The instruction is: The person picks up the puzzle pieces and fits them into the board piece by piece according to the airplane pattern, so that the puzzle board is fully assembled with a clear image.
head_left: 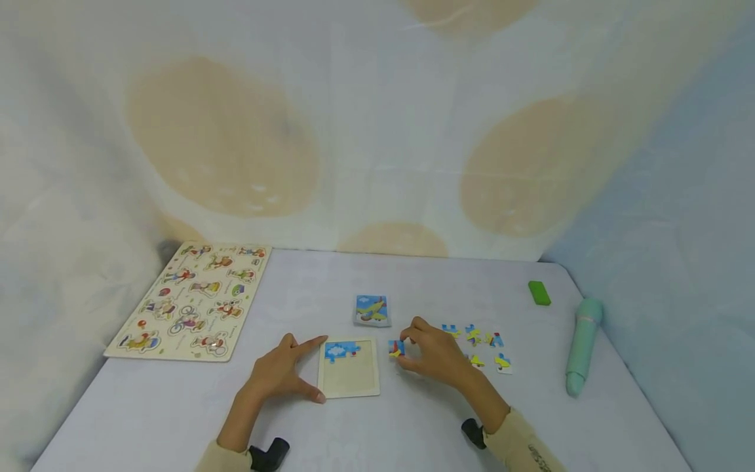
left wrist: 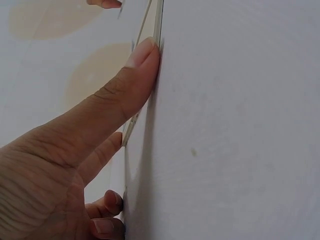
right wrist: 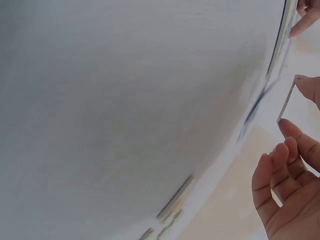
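My right hand pinches a puzzle piece printed in blue, red and yellow between thumb and forefinger. In the right wrist view the puzzle piece shows edge-on, with the other fingers curled beside it. My left hand holds the left side of a square wooden puzzle tray, thumb at the near corner and forefinger at the far corner. Up close, the left thumb presses on the tray's edge. Joined blue-and-white cloud pieces lie along the tray's top left.
Several loose puzzle pieces lie right of my right hand. Behind the tray sits a small airplane picture. A large picture board lies at the left, a green block and a mint-green cylinder at the right.
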`<state>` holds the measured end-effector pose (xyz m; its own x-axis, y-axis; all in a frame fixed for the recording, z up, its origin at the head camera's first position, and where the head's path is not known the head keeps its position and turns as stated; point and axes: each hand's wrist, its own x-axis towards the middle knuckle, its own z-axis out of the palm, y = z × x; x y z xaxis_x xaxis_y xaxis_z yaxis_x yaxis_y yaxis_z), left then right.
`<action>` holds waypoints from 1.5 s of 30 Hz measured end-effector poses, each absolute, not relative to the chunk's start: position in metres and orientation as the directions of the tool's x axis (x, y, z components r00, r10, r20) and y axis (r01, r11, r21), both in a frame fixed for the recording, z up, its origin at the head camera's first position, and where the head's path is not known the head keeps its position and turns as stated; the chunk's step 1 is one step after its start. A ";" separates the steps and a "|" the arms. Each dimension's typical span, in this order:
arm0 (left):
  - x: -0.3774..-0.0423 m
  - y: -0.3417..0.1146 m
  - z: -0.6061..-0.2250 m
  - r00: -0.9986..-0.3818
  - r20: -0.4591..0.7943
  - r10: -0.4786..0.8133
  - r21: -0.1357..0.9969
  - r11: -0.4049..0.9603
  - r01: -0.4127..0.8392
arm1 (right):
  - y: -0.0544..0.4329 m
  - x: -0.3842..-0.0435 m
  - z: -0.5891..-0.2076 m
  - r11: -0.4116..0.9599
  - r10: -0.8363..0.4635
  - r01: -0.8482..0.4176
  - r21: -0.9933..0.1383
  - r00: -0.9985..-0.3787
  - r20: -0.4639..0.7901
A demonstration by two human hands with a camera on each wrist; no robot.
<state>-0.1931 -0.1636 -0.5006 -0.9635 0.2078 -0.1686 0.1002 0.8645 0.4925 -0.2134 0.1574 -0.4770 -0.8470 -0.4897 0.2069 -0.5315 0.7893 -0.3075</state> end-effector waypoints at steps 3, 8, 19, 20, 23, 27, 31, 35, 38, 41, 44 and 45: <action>-0.194 -0.163 -0.502 -0.964 -0.166 0.206 0.490 0.866 0.101 | 0.150 -0.214 -0.474 0.784 -0.497 -0.532 -0.319 -0.847 0.191; -0.195 -0.164 -0.502 -0.964 -0.166 0.207 0.485 0.868 0.103 | 0.136 -0.215 -0.470 0.774 -0.518 -0.526 -0.353 -0.846 0.125; -0.195 -0.165 -0.506 -0.966 -0.153 0.209 0.475 0.873 0.114 | 0.112 -0.221 -0.474 0.772 -0.557 -0.551 -0.316 -0.827 0.081; -0.195 -0.165 -0.506 -0.966 -0.151 0.210 0.475 0.873 0.115 | 0.110 -0.222 -0.474 0.778 -0.553 -0.547 -0.308 -0.830 0.076; -0.195 -0.165 -0.506 -0.967 -0.150 0.205 0.473 0.874 0.112 | 0.104 -0.224 -0.476 0.797 -0.541 -0.534 -0.283 -0.839 0.059; -0.195 -0.165 -0.506 -0.968 -0.152 0.200 0.474 0.874 0.106 | 0.097 -0.227 -0.477 0.822 -0.524 -0.517 -0.240 -0.851 0.036; -0.194 -0.164 -0.504 -0.968 -0.146 0.204 0.484 0.868 0.110 | 0.093 -0.229 -0.480 0.827 -0.533 -0.530 -0.186 -0.845 0.041; -0.192 -0.164 -0.503 -0.970 -0.131 0.206 0.490 0.864 0.117 | 0.091 -0.228 -0.483 0.819 -0.553 -0.557 -0.136 -0.830 0.070; -0.192 -0.164 -0.502 -0.970 -0.123 0.208 0.488 0.864 0.123 | 0.092 -0.225 -0.483 0.818 -0.554 -0.562 -0.121 -0.827 0.094; -0.192 -0.164 -0.503 -0.970 -0.121 0.212 0.488 0.864 0.128 | 0.095 -0.219 -0.479 0.817 -0.557 -0.566 -0.110 -0.824 0.102; -0.192 -0.164 -0.503 -0.969 -0.121 0.214 0.486 0.864 0.130 | 0.100 -0.210 -0.476 0.812 -0.569 -0.573 -0.110 -0.820 0.070; -0.192 -0.164 -0.503 -0.969 -0.121 0.214 0.487 0.864 0.130 | 0.101 -0.207 -0.476 0.810 -0.574 -0.577 -0.110 -0.817 0.057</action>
<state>-0.1922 -0.1644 -0.5030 -0.9694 0.2137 -0.1209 0.1297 0.8638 0.4868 -0.2065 0.1015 -0.4758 -0.8169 -0.5740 0.0568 -0.5766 0.8096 -0.1102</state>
